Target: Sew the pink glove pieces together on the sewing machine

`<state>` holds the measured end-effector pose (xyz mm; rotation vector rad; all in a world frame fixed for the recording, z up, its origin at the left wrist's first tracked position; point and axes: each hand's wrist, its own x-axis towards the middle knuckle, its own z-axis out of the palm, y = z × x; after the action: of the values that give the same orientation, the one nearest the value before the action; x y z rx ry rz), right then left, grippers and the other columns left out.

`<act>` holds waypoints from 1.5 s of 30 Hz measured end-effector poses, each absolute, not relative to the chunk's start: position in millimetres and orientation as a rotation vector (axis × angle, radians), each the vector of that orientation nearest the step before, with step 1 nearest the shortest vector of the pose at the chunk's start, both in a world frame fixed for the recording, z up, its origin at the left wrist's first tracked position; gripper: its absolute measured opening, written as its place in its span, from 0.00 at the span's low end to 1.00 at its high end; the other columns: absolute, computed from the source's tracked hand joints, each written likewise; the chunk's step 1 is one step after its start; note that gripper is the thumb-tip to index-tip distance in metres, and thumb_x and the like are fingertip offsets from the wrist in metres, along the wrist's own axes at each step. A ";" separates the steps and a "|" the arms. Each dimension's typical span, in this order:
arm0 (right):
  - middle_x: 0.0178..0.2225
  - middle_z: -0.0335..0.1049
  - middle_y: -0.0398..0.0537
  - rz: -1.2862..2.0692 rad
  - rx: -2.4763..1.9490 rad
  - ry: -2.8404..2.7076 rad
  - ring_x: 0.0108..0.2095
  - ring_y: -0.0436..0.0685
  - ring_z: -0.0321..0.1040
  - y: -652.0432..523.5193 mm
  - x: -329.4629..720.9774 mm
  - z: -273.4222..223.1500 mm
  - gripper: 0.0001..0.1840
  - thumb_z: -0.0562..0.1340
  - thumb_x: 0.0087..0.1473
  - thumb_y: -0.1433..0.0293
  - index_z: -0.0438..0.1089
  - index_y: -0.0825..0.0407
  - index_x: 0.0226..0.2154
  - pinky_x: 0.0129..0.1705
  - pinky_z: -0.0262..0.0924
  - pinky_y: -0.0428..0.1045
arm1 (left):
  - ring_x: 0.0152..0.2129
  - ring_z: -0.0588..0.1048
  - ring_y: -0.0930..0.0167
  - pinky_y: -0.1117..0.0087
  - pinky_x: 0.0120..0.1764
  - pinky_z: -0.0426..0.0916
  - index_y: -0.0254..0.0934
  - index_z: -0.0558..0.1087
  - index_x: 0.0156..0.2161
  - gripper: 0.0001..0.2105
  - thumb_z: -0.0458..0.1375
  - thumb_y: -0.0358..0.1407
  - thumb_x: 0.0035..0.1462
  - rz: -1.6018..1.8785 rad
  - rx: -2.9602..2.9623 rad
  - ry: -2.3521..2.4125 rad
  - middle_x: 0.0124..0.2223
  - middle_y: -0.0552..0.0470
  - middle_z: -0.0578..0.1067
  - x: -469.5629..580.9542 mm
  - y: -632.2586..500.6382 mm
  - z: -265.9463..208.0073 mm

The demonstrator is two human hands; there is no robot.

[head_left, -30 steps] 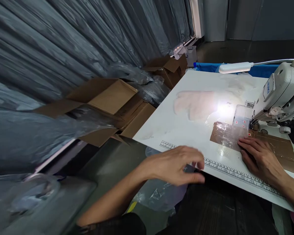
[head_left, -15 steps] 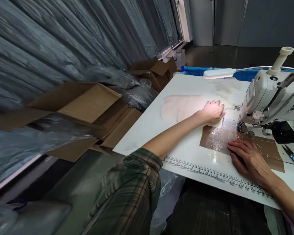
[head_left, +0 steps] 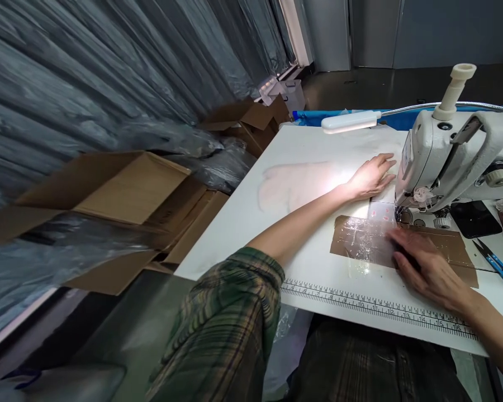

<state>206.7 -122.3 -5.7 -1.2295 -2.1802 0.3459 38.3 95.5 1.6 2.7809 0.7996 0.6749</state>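
Observation:
My left hand (head_left: 372, 176) is stretched out beyond the sewing machine's needle area, fingers apart, on or just over the white tabletop with nothing visible in it. Slightly blurred, my right hand (head_left: 427, 267) is at the brown sheet (head_left: 352, 241) in front of the sewing machine (head_left: 427, 156), thumb and fingers apart. Whether its fingertips touch the sheet I cannot tell. A clear plastic piece with small red marks (head_left: 381, 213) lies by the needle, its near part seeming to overlap the glossy brown sheet.
A printed ruler (head_left: 381, 308) runs along the front edge of the white table (head_left: 230, 240). Blue thread snips (head_left: 499, 267) and a black phone-like slab (head_left: 475, 219) lie at the right. A lamp (head_left: 351, 121) hangs over the back. Open cardboard boxes (head_left: 134, 187) stand at the left.
My left hand has gone from curled fingers to stretched-out ones, reaching farther back. My right hand's fingers have shifted slightly toward the needle. The view has turned a little to the right.

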 end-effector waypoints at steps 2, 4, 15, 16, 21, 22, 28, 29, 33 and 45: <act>0.57 0.72 0.58 0.506 -1.297 -1.994 0.56 0.62 0.71 -123.1 209.3 -0.3 0.24 0.53 0.67 0.62 0.64 0.52 0.61 0.55 0.69 0.61 | 0.53 0.73 0.63 0.59 0.52 0.73 0.36 0.71 0.51 0.13 0.48 0.34 0.67 0.721 2.773 0.784 0.57 0.39 0.72 18.8 77.4 8.5; 0.54 0.74 0.59 0.650 -1.397 -1.797 0.53 0.62 0.74 -122.7 211.5 2.5 0.25 0.54 0.66 0.58 0.66 0.53 0.59 0.53 0.71 0.58 | 0.43 0.77 0.67 0.63 0.41 0.76 0.36 0.74 0.45 0.14 0.46 0.36 0.69 0.625 2.759 0.647 0.48 0.42 0.77 -1.0 53.0 11.9; 0.41 0.79 0.53 0.753 -1.601 -1.463 0.41 0.62 0.76 -112.6 213.2 -7.2 0.18 0.60 0.58 0.55 0.75 0.48 0.43 0.44 0.71 0.58 | 0.37 0.79 0.71 0.69 0.37 0.75 0.39 0.82 0.37 0.06 0.64 0.38 0.61 0.534 2.580 0.130 0.40 0.46 0.81 -38.9 -31.8 -0.7; 0.40 0.79 0.53 0.727 -1.618 -1.497 0.39 0.61 0.75 -112.7 212.8 -6.4 0.17 0.59 0.58 0.57 0.76 0.48 0.43 0.41 0.71 0.57 | 0.37 0.79 0.71 0.70 0.36 0.75 0.39 0.82 0.37 0.06 0.63 0.37 0.62 0.549 2.574 0.144 0.39 0.46 0.81 -38.3 -32.5 -1.0; 0.34 0.77 0.49 0.524 -1.572 -1.690 0.31 0.56 0.72 -114.2 208.7 -1.1 0.14 0.57 0.59 0.64 0.77 0.48 0.41 0.32 0.67 0.51 | 0.36 0.79 0.73 0.72 0.39 0.77 0.34 0.81 0.38 0.08 0.59 0.34 0.66 0.661 2.452 0.143 0.39 0.45 0.81 -36.4 -36.5 4.5; 0.34 0.77 0.48 0.492 -1.558 -1.716 0.30 0.56 0.72 -114.2 208.0 -0.3 0.14 0.57 0.59 0.65 0.77 0.48 0.41 0.31 0.67 0.51 | 0.37 0.79 0.73 0.72 0.40 0.77 0.34 0.80 0.39 0.09 0.59 0.34 0.66 0.683 2.420 0.159 0.39 0.45 0.81 -36.4 -37.6 6.4; 0.34 0.77 0.48 0.361 -1.460 -1.834 0.34 0.56 0.75 -114.1 207.4 1.7 0.12 0.57 0.59 0.68 0.76 0.48 0.40 0.37 0.71 0.52 | 0.38 0.80 0.73 0.70 0.41 0.78 0.33 0.79 0.37 0.08 0.58 0.33 0.66 0.723 2.376 0.169 0.40 0.44 0.82 -36.6 -41.5 12.5; 0.35 0.77 0.48 0.339 -1.439 -1.861 0.35 0.57 0.75 -114.3 207.4 1.8 0.12 0.57 0.59 0.69 0.76 0.48 0.41 0.38 0.71 0.52 | 0.38 0.80 0.73 0.70 0.40 0.78 0.34 0.79 0.37 0.09 0.58 0.32 0.66 0.696 2.376 0.165 0.40 0.45 0.82 -36.5 -41.8 12.3; 0.38 0.77 0.50 0.263 -1.395 -1.942 0.39 0.58 0.76 -115.7 207.0 1.8 0.12 0.56 0.61 0.71 0.75 0.48 0.42 0.42 0.72 0.55 | 0.37 0.80 0.73 0.69 0.41 0.78 0.34 0.78 0.36 0.09 0.56 0.32 0.66 0.673 2.375 0.200 0.38 0.45 0.82 -36.7 -42.0 11.4; 0.40 0.78 0.52 0.301 -1.299 -1.959 0.40 0.59 0.76 -120.3 205.4 1.8 0.12 0.57 0.61 0.71 0.75 0.50 0.42 0.43 0.73 0.56 | 0.37 0.80 0.72 0.69 0.40 0.79 0.37 0.80 0.37 0.06 0.61 0.35 0.64 0.620 2.362 0.311 0.39 0.47 0.82 -33.6 -40.3 0.6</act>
<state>205.4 -120.3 1.8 -1.2992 -1.9591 0.3006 -33.6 -40.3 0.6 2.3625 0.3111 0.6200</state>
